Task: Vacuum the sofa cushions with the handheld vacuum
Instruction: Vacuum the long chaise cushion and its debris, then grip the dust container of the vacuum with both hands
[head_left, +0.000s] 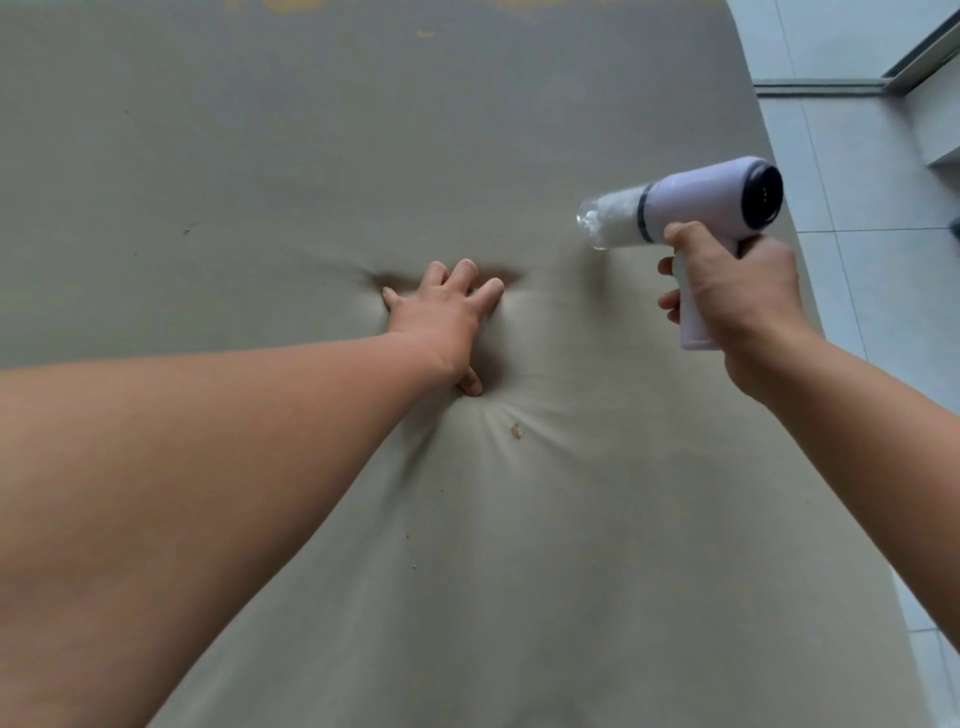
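Note:
A wide grey-beige sofa cushion (322, 156) fills most of the view. My left hand (441, 317) presses flat into it with fingers spread, and the fabric dents and creases around the palm. My right hand (737, 296) grips the handle of a white handheld vacuum (691, 202). Its clear dust cup, packed with white fluff, points left. The clear front end hovers close over the cushion, right of my left hand; contact is unclear. A small brown crumb (517, 430) lies on the fabric just below my left hand.
Tiny dark specks dot the cushion (187, 230). Yellowish marks (426, 34) show near its far edge. The cushion's right edge runs diagonally, and beyond it is pale tiled floor (862, 291) with a metal door track (826, 87) at the top right.

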